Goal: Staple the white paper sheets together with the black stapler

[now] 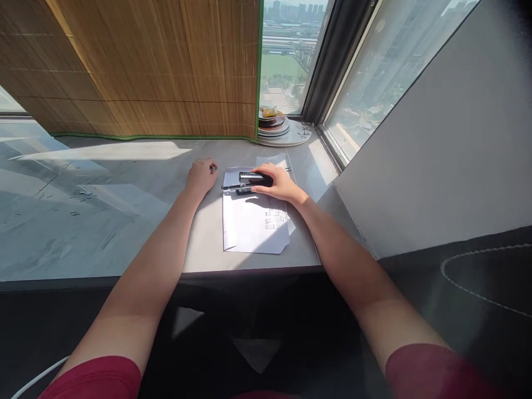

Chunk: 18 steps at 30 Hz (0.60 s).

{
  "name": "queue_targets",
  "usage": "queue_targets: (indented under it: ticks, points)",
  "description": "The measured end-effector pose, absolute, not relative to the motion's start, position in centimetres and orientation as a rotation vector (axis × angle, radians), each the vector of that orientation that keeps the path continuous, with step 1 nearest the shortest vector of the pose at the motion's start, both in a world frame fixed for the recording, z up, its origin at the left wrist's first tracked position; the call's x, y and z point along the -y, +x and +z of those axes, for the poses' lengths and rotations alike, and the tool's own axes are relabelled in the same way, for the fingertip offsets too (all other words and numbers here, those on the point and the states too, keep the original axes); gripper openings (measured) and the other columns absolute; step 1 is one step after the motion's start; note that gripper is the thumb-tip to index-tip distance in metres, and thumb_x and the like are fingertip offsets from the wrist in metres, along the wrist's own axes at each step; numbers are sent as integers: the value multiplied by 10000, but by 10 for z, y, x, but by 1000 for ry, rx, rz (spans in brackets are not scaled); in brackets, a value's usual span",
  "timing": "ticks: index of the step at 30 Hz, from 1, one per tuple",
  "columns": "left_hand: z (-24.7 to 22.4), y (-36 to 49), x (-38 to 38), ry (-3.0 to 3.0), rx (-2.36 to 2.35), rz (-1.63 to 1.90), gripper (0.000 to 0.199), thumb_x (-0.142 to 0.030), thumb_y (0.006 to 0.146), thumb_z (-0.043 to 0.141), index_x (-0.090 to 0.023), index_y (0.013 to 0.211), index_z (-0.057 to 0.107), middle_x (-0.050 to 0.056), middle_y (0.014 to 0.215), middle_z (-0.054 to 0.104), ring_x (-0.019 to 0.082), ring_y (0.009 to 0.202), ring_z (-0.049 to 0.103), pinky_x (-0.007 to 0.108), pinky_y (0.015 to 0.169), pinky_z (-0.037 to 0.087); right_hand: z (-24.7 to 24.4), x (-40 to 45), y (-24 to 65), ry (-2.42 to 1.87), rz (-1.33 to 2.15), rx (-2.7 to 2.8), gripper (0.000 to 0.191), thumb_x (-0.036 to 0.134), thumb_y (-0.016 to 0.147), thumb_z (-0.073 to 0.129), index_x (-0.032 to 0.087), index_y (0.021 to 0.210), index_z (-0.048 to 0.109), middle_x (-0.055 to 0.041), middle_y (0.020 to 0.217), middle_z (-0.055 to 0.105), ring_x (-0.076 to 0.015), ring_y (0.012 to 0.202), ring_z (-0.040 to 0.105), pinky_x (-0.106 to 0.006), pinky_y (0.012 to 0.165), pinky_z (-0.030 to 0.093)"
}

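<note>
My right hand (276, 182) is wrapped around a black stapler (248, 177), thumb on the near side and fingers on the far side. The stapler lies over the top of some white paper sheets (249, 227); a long narrow part of it points left, apart from the upper arm. To the left of the sheets, my left hand (202, 176) rests closed on the sill. Something small, dark and shiny shows at its fingertips, too small to name. Small dark marks (274, 219) in rows, looking like staples, cover the right part of the top sheet.
A stack of plates (286, 136) stands in the window corner beside a bamboo blind (166, 72). Loose dark bits (85, 193) are scattered on the tiled sill (124, 238) at left. A grey wall (424, 144) bounds the right side. A white cord (39, 377) runs at lower left.
</note>
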<state>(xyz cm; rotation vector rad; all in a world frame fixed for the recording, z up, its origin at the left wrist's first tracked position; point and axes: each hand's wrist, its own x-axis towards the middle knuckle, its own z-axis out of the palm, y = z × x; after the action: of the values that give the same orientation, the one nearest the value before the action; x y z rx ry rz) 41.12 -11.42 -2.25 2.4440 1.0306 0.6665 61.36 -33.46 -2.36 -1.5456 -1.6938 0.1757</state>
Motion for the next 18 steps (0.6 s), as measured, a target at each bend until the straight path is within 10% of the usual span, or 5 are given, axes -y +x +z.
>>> queue_targets:
  ticks: [18]
  points:
    - [-19, 422, 146, 1995, -323, 809, 159, -271, 788, 760, -203, 925, 801, 80, 1023, 798, 208, 947, 751, 387, 961, 634, -30, 330, 625, -1706, 76, 1423, 267, 335, 781, 806, 234, 1026, 772, -48, 991, 745, -271, 952, 652, -425, 935, 507]
